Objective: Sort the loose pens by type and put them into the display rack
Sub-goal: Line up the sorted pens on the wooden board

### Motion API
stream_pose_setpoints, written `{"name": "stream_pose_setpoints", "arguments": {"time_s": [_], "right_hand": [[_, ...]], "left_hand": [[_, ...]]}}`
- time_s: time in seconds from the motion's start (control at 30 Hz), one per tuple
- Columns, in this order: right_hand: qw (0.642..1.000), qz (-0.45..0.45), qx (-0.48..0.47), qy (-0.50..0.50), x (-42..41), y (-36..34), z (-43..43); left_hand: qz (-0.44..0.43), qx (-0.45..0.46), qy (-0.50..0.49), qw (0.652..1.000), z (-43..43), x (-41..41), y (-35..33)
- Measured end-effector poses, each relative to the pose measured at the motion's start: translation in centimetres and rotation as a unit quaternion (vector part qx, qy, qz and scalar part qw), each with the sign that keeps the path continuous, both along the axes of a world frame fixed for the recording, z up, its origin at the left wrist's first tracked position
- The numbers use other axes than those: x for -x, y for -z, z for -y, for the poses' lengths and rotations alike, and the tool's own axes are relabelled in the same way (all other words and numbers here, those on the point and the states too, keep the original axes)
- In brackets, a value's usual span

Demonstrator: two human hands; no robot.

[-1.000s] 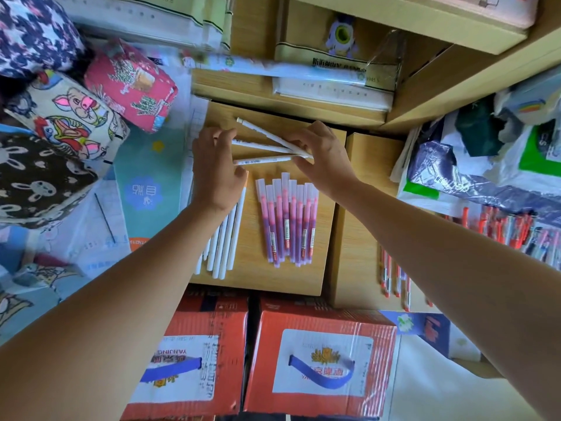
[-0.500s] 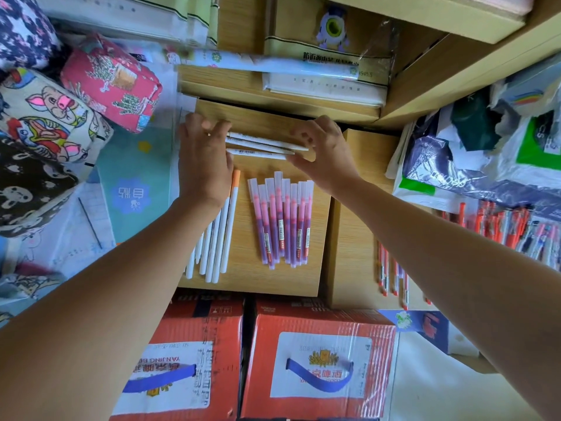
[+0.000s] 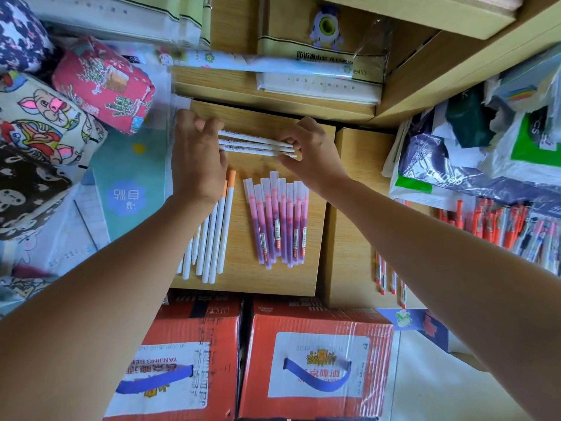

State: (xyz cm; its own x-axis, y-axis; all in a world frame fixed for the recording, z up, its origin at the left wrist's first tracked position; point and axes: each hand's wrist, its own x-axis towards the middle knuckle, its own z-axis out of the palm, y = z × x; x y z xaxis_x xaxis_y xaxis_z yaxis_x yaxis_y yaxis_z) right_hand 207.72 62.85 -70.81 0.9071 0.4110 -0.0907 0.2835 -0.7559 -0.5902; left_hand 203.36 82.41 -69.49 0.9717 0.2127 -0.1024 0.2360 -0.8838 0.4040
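Observation:
Three white pens (image 3: 255,144) lie crosswise at the back of a wooden board (image 3: 267,278). My left hand (image 3: 197,159) holds their left ends, and my right hand (image 3: 309,153) pinches their right ends between thumb and fingers. Below my left hand, several white pens with orange caps (image 3: 217,232) lie lengthwise in a row. Beside them sits a row of several pink and purple pens with clear caps (image 3: 277,220).
A second wooden board (image 3: 352,238) to the right carries red pens (image 3: 391,281). More orange and red pens (image 3: 501,226) lie far right under plastic bags (image 3: 455,165). Patterned pencil cases (image 3: 103,83) are piled left. Two red cartons (image 3: 315,360) stand in front. Shelves with boxed stock (image 3: 318,68) rise behind.
The three crosswise white pens were fanned apart and are now pressed together in parallel. Both hands have closed in on their ends.

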Motion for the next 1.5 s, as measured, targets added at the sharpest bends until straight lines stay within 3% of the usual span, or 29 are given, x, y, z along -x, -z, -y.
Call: {"name": "stream_pose_setpoints", "arguments": {"time_s": [0.33, 0.6, 0.77, 1.1, 1.27, 1.5], "right_hand": [[1.0, -0.015, 0.019, 0.011, 0.3, -1.0, 0.7], [0.995, -0.045, -0.027, 0.08, 3.6, -4.5, 3.7], [0.981, -0.085, -0.047, 0.165, 8.1, -7.1, 9.4], [0.946, -0.113, 0.009, 0.304, 16.3, -8.3, 26.3], [0.944, -0.121, 0.047, 0.303, 18.1, -7.3, 34.6], [0.977, -0.123, 0.008, 0.176, 17.3, -6.3, 37.6]], "left_hand": [[-0.01, -0.025, 0.021, 0.999, 0.4, -0.1, -1.2], [-0.001, 0.081, 0.122, 0.989, 4.7, 1.8, -3.6], [-0.073, 0.144, 0.19, 0.968, 10.8, 4.3, -6.5], [-0.168, 0.173, 0.254, 0.937, 25.8, 8.7, -7.2], [-0.148, 0.081, 0.263, 0.95, 32.2, 11.4, -5.0], [-0.182, -0.044, 0.155, 0.97, 35.5, 14.2, -3.7]]}}
